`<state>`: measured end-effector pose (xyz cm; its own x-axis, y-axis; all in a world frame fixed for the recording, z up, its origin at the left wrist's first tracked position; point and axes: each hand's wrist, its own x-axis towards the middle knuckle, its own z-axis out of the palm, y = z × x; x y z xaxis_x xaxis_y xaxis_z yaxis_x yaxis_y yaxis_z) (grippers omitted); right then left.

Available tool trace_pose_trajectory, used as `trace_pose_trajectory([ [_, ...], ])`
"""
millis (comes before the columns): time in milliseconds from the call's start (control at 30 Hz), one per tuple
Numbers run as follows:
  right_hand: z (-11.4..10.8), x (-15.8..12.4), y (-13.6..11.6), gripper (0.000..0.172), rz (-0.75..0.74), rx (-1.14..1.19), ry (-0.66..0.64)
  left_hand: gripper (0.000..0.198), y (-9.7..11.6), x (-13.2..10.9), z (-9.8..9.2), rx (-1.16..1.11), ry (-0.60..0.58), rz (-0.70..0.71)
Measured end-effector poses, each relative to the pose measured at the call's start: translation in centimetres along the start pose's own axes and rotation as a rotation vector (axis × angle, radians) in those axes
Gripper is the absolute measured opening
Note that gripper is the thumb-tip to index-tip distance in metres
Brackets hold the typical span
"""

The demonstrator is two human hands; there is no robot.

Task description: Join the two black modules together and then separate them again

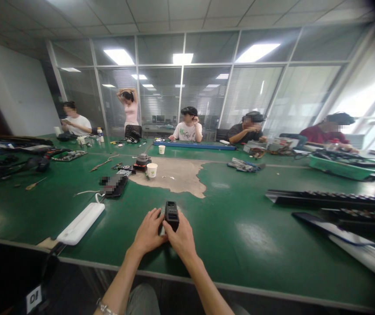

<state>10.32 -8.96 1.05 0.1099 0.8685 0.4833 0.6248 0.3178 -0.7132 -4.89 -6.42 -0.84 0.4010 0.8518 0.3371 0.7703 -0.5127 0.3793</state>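
A small black block-shaped device (pixel 171 214) with slots in its upper face stands upright at the near middle of the green table. My right hand (pixel 181 234) is closed around its right side and near face, the thumb across the front. On the other side, my left hand (pixel 148 232) is curled in against it, fingers bent and thumb close to the right one. A narrow pale grey surface (pixel 162 215) shows between my left fingers and the block; whether it belongs to the device I cannot tell.
Left of me lies a white power strip (pixel 81 224) with a dark device (pixel 115 183) behind it. Paper cups (pixel 152 170) stand ahead near a bare brown patch (pixel 187 175). Black metal rails (pixel 325 197) and a green basket (pixel 341 168) are at right. Several people sit or stand opposite.
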Motion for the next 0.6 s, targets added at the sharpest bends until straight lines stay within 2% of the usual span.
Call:
trace_pose_trajectory([
  [167,-2.1,1.0,0.5,0.055,0.044,0.098,-0.025,0.071,-0.1,-0.1,0.0,-0.006,-0.007,-0.018],
  [333,-3.9,0.5,4.5,0.059,0.011,-0.084,0.014,0.073,-0.1,-0.1,-0.1,-0.016,-0.029,-0.017],
  [467,-4.2,-0.4,6.9,0.063,0.002,-0.225,0.031,0.074,-0.1,0.0,-0.2,-0.006,-0.045,-0.016],
  [600,-4.1,-0.8,7.1,0.064,0.034,-0.277,0.026,0.075,0.1,0.0,-0.3,0.013,-0.061,-0.014],
])
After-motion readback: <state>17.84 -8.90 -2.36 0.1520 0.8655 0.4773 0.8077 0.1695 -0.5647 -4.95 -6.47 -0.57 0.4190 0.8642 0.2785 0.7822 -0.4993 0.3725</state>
